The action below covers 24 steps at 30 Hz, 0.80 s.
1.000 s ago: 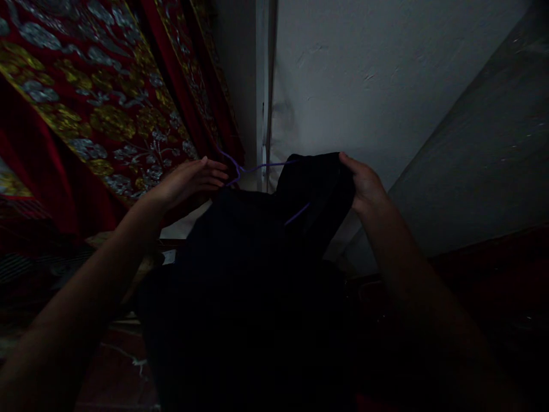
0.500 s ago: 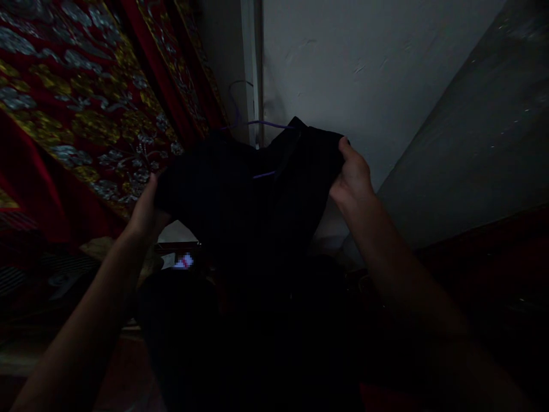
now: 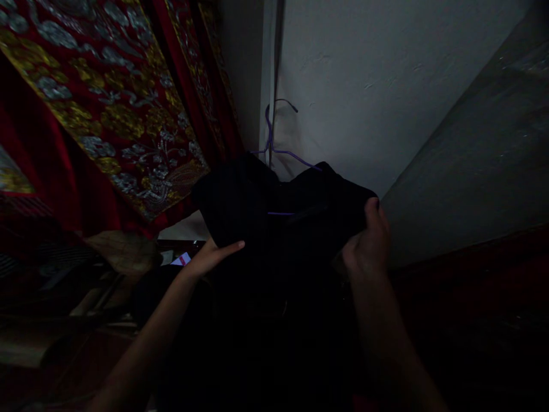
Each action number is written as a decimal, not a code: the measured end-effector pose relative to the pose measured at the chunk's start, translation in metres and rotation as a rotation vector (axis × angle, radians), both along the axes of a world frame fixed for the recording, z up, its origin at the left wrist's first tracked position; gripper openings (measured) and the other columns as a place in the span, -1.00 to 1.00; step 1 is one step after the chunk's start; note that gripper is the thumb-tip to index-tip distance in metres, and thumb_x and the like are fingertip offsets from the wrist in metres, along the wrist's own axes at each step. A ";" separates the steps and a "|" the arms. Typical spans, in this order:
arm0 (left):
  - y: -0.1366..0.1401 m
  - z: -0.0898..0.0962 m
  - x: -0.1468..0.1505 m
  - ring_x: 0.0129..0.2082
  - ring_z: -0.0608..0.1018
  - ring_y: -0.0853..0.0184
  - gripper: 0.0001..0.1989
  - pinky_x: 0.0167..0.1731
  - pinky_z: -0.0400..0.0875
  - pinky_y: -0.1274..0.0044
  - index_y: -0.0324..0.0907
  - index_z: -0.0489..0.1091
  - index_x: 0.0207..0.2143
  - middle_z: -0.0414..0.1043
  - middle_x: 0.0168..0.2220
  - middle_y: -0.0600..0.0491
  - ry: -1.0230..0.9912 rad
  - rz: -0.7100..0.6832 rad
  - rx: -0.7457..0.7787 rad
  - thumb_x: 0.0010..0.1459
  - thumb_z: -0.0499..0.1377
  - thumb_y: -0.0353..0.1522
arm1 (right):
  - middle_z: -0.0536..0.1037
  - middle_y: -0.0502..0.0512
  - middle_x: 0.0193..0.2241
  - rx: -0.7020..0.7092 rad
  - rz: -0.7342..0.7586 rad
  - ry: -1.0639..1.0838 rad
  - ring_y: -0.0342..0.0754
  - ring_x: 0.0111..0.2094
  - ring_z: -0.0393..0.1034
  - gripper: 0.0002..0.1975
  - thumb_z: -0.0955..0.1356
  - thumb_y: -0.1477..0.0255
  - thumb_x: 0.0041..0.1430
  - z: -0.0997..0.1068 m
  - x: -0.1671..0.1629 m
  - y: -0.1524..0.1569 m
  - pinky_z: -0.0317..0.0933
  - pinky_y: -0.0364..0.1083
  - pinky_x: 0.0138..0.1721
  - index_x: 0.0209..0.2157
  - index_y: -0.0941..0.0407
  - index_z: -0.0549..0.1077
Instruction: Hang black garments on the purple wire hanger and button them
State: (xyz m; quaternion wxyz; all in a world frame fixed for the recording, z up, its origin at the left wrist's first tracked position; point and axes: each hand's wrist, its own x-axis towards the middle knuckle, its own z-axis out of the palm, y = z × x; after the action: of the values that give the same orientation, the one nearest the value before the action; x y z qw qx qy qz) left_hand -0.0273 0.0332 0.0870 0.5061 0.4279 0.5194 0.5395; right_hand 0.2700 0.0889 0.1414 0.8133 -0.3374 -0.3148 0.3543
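A dark garment (image 3: 295, 246) hangs on a purple wire hanger (image 3: 295, 155), whose hook and upper bars rise out of the neckline. My right hand (image 3: 369, 243) grips the garment's right shoulder, thumb on top near the edge. Lower down, my left hand (image 3: 210, 257) has its thumb laid over the front of the cloth at the left side; its other fingers are hidden behind the fabric. The cloth is so dark that folds and seams barely show.
Red cloth with gold and silver embroidery (image 3: 128, 114) hangs at the left. Behind the hanger stands a pale wall (image 3: 364, 86) with a vertical strip (image 3: 268, 63). A small white and pink item (image 3: 182, 260) lies below, beside a tan bundle (image 3: 124, 252).
My left hand has moved from the garment's left shoulder inward and down to its side. The right hand still holds the right shoulder. The hanger now hangs straighter, its hook turned right.
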 end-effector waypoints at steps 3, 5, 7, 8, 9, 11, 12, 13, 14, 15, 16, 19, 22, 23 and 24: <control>-0.008 -0.012 0.022 0.15 0.55 0.01 -0.35 0.21 0.42 0.24 -0.13 0.47 0.06 0.57 0.06 -0.13 -0.096 0.109 0.055 -0.12 0.51 -0.29 | 0.58 0.11 -0.07 -0.083 -0.004 0.016 0.04 0.08 0.46 -0.75 0.41 0.26 0.14 -0.021 -0.006 -0.012 0.35 0.10 0.13 -0.17 0.05 0.51; -0.013 -0.020 0.032 0.17 0.53 0.04 -0.33 0.20 0.43 0.28 -0.13 0.45 0.07 0.53 0.11 -0.11 -0.171 0.183 0.080 -0.14 0.51 -0.32 | 0.54 0.07 -0.01 -0.119 -0.207 0.015 0.01 0.10 0.43 -0.71 0.41 0.33 0.08 -0.046 -0.016 -0.027 0.31 0.08 0.15 -0.12 0.02 0.48; -0.017 -0.028 0.039 0.17 0.53 0.05 -0.32 0.18 0.45 0.32 -0.11 0.45 0.06 0.53 0.12 -0.09 -0.222 0.230 0.082 -0.17 0.52 -0.34 | 0.52 0.04 0.01 -0.177 -0.396 -0.014 -0.02 0.07 0.41 -0.69 0.43 0.36 0.06 -0.071 -0.033 -0.042 0.28 0.02 0.13 -0.11 0.00 0.45; -0.019 -0.032 0.042 0.17 0.53 0.06 -0.33 0.17 0.45 0.33 -0.10 0.45 0.05 0.53 0.11 -0.08 -0.242 0.246 0.075 -0.17 0.52 -0.34 | 0.53 0.05 -0.06 -0.219 -0.329 -0.065 -0.04 0.00 0.44 -0.73 0.43 0.33 0.07 -0.081 -0.044 -0.049 0.30 -0.03 0.06 -0.15 0.01 0.45; -0.021 -0.036 0.045 0.17 0.53 0.06 -0.33 0.17 0.46 0.33 -0.09 0.45 0.04 0.54 0.10 -0.07 -0.259 0.265 0.066 -0.17 0.52 -0.34 | 0.55 0.07 -0.16 -0.271 -0.142 -0.140 -0.04 -0.11 0.46 -0.77 0.42 0.27 0.12 -0.089 -0.054 -0.054 0.33 -0.05 -0.05 -0.19 0.04 0.45; -0.025 -0.042 0.050 0.16 0.54 0.06 -0.34 0.15 0.46 0.33 -0.09 0.44 0.04 0.56 0.06 -0.06 -0.280 0.297 0.052 -0.16 0.51 -0.32 | 0.54 0.08 -0.33 -0.350 0.343 -0.330 -0.04 -0.30 0.45 -0.67 0.34 0.08 0.21 -0.095 -0.074 -0.060 0.31 -0.07 -0.26 -0.28 0.08 0.46; -0.026 -0.044 0.052 0.14 0.55 0.06 -0.33 0.14 0.47 0.33 -0.10 0.43 0.05 0.57 0.04 -0.06 -0.281 0.308 0.050 -0.16 0.50 -0.31 | 0.52 0.07 -0.40 -0.368 0.548 -0.428 -0.05 -0.37 0.42 -0.58 0.30 0.00 0.23 -0.094 -0.083 -0.062 0.28 -0.08 -0.33 -0.33 0.09 0.45; -0.028 -0.044 0.053 0.12 0.56 0.06 -0.33 0.12 0.47 0.34 -0.11 0.42 0.05 0.58 0.02 -0.05 -0.277 0.313 0.050 -0.15 0.50 -0.29 | 0.49 0.05 -0.45 -0.373 0.682 -0.516 -0.06 -0.41 0.39 -0.53 0.28 -0.05 0.24 -0.092 -0.090 -0.062 0.25 -0.09 -0.36 -0.38 0.09 0.43; -0.029 -0.044 0.054 0.10 0.58 0.06 -0.34 0.11 0.48 0.34 -0.12 0.43 0.05 0.59 -0.01 -0.05 -0.271 0.315 0.051 -0.14 0.50 -0.28 | 0.45 0.02 -0.48 -0.373 0.743 -0.584 -0.07 -0.44 0.35 -0.50 0.27 -0.08 0.24 -0.090 -0.096 -0.063 0.23 -0.09 -0.37 -0.42 0.09 0.41; -0.030 -0.043 0.055 0.08 0.59 0.06 -0.34 0.09 0.49 0.35 -0.13 0.43 0.04 0.60 -0.04 -0.05 -0.266 0.316 0.051 -0.15 0.50 -0.27 | 0.41 -0.01 -0.52 -0.372 0.748 -0.624 -0.09 -0.45 0.32 -0.50 0.28 -0.08 0.24 -0.088 -0.100 -0.063 0.21 -0.10 -0.38 -0.46 0.08 0.38; -0.032 -0.041 0.055 0.07 0.59 0.07 -0.34 0.08 0.50 0.35 -0.14 0.43 0.04 0.61 -0.06 -0.04 -0.266 0.317 0.050 -0.15 0.50 -0.26 | 0.37 -0.03 -0.55 -0.375 0.723 -0.633 -0.10 -0.47 0.30 -0.50 0.29 -0.07 0.23 -0.088 -0.102 -0.062 0.19 -0.11 -0.40 -0.49 0.08 0.34; -0.035 -0.036 0.055 0.07 0.59 0.07 -0.33 0.08 0.50 0.36 -0.13 0.43 0.05 0.61 -0.06 -0.04 -0.308 0.328 0.036 -0.16 0.50 -0.26 | 0.31 -0.07 -0.62 -0.413 0.604 -0.581 -0.11 -0.54 0.27 -0.53 0.34 -0.04 0.17 -0.096 -0.103 -0.060 0.14 -0.12 -0.47 -0.51 0.06 0.29; -0.036 -0.037 0.057 0.09 0.58 0.09 -0.33 0.10 0.49 0.35 -0.09 0.42 0.08 0.60 -0.01 -0.03 -0.332 0.315 0.027 -0.12 0.49 -0.25 | 0.39 -0.02 -0.64 -0.502 0.677 -0.633 -0.10 -0.56 0.31 -0.55 0.37 0.01 0.15 -0.108 -0.095 -0.057 0.12 -0.13 -0.51 -0.55 0.08 0.36; -0.036 -0.038 0.059 0.10 0.58 0.09 -0.33 0.11 0.49 0.34 -0.07 0.41 0.09 0.60 -0.01 -0.03 -0.324 0.312 0.032 -0.11 0.48 -0.24 | 0.42 0.01 -0.64 -0.531 0.764 -0.667 -0.10 -0.57 0.33 -0.53 0.35 0.00 0.18 -0.111 -0.093 -0.057 0.13 -0.13 -0.52 -0.57 0.10 0.39; -0.035 -0.040 0.060 0.11 0.58 0.08 -0.33 0.11 0.49 0.34 -0.06 0.41 0.09 0.60 -0.01 -0.02 -0.312 0.310 0.039 -0.10 0.48 -0.23 | 0.45 0.04 -0.65 -0.551 0.848 -0.688 -0.10 -0.58 0.35 -0.49 0.31 0.00 0.22 -0.114 -0.090 -0.056 0.14 -0.13 -0.52 -0.59 0.11 0.41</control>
State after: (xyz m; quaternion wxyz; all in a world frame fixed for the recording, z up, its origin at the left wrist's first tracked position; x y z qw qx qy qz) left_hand 0.0327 -0.0020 0.0471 0.4829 0.2640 0.4841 0.6803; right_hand 0.1799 0.0326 0.0277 0.3360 -0.4757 -0.5630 0.5863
